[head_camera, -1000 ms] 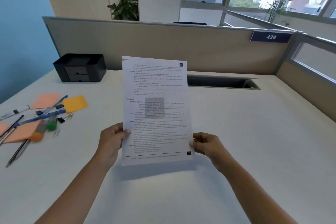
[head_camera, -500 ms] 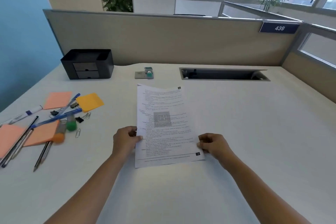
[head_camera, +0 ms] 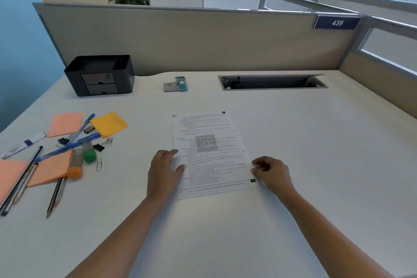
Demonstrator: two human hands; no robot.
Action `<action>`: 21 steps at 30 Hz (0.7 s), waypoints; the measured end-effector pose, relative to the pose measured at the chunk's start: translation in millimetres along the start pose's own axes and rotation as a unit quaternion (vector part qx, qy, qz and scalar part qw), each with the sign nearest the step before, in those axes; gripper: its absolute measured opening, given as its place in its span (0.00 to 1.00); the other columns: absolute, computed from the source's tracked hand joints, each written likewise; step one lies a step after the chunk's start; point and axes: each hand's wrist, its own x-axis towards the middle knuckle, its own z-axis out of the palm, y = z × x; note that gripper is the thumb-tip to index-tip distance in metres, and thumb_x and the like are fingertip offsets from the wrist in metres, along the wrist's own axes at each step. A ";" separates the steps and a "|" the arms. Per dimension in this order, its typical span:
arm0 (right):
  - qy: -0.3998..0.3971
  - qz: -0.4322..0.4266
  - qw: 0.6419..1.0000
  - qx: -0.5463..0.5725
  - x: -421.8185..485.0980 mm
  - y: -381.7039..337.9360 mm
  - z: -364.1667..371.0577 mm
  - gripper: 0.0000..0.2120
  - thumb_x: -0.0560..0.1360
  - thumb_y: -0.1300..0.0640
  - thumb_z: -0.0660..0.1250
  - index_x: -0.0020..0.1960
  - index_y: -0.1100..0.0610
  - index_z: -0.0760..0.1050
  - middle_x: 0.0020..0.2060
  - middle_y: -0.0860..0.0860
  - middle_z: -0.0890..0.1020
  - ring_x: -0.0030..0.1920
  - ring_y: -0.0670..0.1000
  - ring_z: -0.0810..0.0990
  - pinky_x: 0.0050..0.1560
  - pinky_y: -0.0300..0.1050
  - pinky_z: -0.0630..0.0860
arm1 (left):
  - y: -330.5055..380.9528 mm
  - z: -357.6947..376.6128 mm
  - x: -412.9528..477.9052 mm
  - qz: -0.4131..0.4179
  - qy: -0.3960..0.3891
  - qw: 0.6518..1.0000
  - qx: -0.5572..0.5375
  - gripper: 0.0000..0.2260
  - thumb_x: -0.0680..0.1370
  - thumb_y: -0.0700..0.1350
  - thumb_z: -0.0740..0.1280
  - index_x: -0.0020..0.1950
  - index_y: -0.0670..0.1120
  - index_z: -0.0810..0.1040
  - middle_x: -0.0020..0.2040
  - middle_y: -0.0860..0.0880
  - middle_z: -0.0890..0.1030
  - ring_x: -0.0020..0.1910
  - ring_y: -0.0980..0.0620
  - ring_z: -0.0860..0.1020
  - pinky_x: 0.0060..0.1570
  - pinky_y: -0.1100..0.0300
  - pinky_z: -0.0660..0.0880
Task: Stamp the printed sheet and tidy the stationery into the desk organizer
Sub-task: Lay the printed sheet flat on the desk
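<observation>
On the desk [head_camera: 316,142], the sheet [head_camera: 212,153] lies flat, centre-front. Left hand [head_camera: 163,170]: fingers straight, resting on the sheet's left edge. Right hand [head_camera: 272,171]: fingers curled at the right edge; whether they grip it cannot be told.

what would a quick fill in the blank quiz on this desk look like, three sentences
The left hand rests with straight fingers on the ____ edge of the printed sheet.
The desk organizer has ____ small drawers in its front.
The blue plate on the partition reads ____.
Missing words: left; two; 439.
</observation>
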 end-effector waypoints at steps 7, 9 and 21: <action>0.000 -0.009 0.999 -0.031 0.3 -1.2 0.6 0.09 0.74 0.62 0.67 0.52 0.57 0.81 0.45 0.50 0.79 0.44 0.47 0.76 0.37 0.24 0.66 | -5.7 4.9 -3.5 0.049 -0.028 0.998 0.042 0.15 0.76 0.44 0.66 0.62 0.41 0.77 0.66 0.45 0.75 0.68 0.48 0.69 0.66 0.57 0.65; -0.001 -0.009 0.999 -0.032 0.8 -1.5 0.1 0.09 0.74 0.62 0.67 0.52 0.57 0.81 0.45 0.50 0.78 0.45 0.47 0.76 0.37 0.24 0.66 | -5.6 5.8 -3.4 0.055 -0.029 0.997 0.051 0.15 0.77 0.44 0.66 0.62 0.41 0.76 0.66 0.45 0.75 0.68 0.48 0.68 0.66 0.57 0.64; 0.036 -0.049 0.997 -0.046 1.5 -3.4 3.5 0.08 0.74 0.64 0.65 0.51 0.58 0.81 0.44 0.52 0.77 0.42 0.48 0.75 0.44 0.31 0.71 | -4.8 9.1 -5.0 0.088 -0.052 0.991 0.086 0.20 0.79 0.49 0.60 0.70 0.43 0.68 0.73 0.47 0.65 0.74 0.50 0.59 0.71 0.60 0.55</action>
